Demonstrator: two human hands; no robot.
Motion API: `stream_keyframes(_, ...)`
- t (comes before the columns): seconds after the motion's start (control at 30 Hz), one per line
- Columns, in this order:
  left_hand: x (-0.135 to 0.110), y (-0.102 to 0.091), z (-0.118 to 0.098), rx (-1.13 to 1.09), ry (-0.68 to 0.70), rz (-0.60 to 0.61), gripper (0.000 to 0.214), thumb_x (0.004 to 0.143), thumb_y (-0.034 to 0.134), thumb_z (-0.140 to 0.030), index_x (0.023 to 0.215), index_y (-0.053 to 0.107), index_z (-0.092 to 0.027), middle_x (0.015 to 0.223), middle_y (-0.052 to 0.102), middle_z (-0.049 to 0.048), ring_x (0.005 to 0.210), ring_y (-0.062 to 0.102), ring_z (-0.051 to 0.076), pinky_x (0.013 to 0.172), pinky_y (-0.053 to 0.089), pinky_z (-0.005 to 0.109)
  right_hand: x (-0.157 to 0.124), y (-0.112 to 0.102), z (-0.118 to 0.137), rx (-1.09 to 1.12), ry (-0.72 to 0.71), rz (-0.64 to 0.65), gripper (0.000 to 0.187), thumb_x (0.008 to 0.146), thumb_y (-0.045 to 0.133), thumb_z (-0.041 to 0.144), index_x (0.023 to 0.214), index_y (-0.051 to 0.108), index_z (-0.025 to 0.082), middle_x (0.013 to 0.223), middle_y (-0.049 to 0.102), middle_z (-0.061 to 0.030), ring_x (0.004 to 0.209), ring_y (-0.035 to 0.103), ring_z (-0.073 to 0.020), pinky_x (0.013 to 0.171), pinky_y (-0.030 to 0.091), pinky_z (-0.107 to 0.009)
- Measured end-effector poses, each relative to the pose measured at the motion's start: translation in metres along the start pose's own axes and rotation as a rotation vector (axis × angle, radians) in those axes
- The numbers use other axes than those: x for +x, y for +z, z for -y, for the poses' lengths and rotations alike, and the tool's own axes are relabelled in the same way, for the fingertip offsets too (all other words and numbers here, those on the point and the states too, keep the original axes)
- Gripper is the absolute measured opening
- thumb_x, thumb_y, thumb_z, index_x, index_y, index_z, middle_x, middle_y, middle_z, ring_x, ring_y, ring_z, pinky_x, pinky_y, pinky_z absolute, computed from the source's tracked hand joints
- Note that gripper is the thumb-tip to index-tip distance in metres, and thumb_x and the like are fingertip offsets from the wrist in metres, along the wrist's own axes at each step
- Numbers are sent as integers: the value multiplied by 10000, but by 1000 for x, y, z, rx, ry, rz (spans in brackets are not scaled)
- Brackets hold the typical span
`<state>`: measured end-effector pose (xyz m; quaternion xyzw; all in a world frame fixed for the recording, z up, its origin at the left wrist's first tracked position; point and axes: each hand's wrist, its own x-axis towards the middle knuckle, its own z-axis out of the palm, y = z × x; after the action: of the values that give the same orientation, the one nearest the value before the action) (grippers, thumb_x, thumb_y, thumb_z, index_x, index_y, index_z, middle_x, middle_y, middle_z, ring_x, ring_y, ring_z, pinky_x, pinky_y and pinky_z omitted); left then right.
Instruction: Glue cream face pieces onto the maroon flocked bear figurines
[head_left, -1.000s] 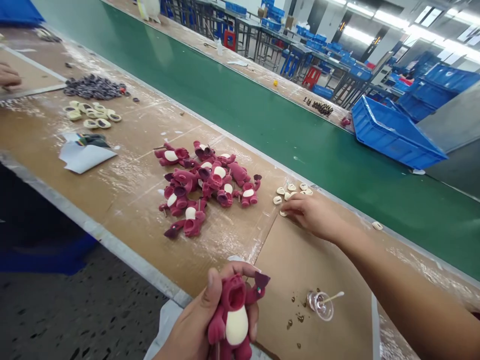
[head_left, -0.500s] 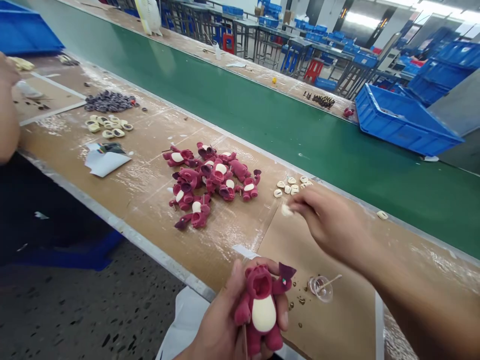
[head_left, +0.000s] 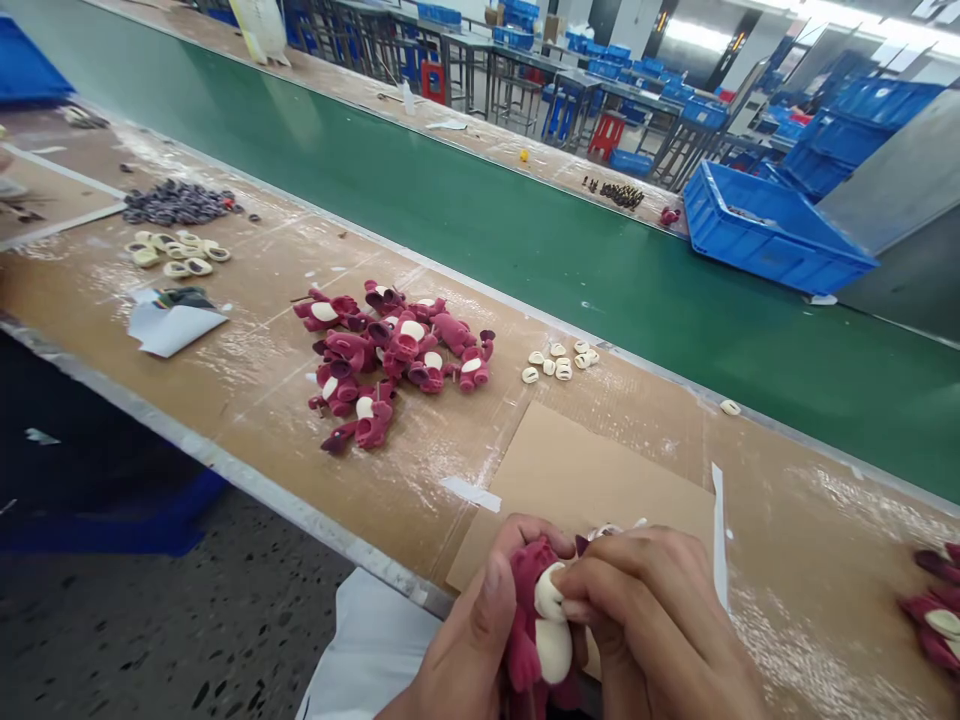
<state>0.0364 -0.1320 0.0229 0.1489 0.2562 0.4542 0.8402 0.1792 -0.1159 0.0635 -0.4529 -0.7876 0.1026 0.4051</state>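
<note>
At a factory bench [head_left: 247, 350], the left hand [head_left: 476, 625] grips a flocked crimson bear figure [head_left: 529, 625] while the right hand [head_left: 645, 620] pinches a cream piece [head_left: 550, 592] against it, apparently a fitting step needing firm seating next.

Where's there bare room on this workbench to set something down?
The bare cardboard sheet between the small cream pieces and the person's hands has room, as does the bench between the folded white paper and the red plush figures. Those figures are crowded.
</note>
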Motion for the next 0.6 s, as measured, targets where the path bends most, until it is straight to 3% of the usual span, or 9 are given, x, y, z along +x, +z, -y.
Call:
stream_keyframes(0.1,-3,4,2,83,0,16,660,866,544,-851,1103,588,-236,722,557,-36,594,462,116,579,316,252,1,-4,3,-32,-12,-33,236,913,627,-54,877,667,176,823,674,-28,757,556,-170,764,419,-366)
stream_keyframes(0.27,-3,11,3,40,93,63,584,913,535,-800,1007,611,-228,802,506,-21,689,434,127,665,340,258,-1,2,6,-119,-84,-144,178,930,653,11,876,676,180,794,690,-26,746,595,-174,771,469,-366)
stream_keyframes(0.37,-4,13,1,44,63,65,561,921,536,-788,1028,615,-243,829,513,-15,683,411,124,668,326,261,-8,5,6,-104,-55,-166,170,910,667,29,900,675,198,780,694,-17,726,622,-177,747,503,-361)
stream_keyframes(0.5,-12,13,-7,316,45,-16,689,814,564,-878,1070,620,-240,800,529,-2,677,412,138,621,300,264,-16,-1,5,-27,-30,-137,150,992,610,113,919,680,223,777,713,-26,708,663,-195,662,547,-354)
stream_keyframes(0.6,-16,14,-14,437,48,3,727,765,580,-896,1068,628,-237,798,556,9,677,433,142,577,301,251,-16,-11,6,32,-37,-94,180,1050,558,181,933,685,234,768,729,-30,697,681,-195,623,558,-336)
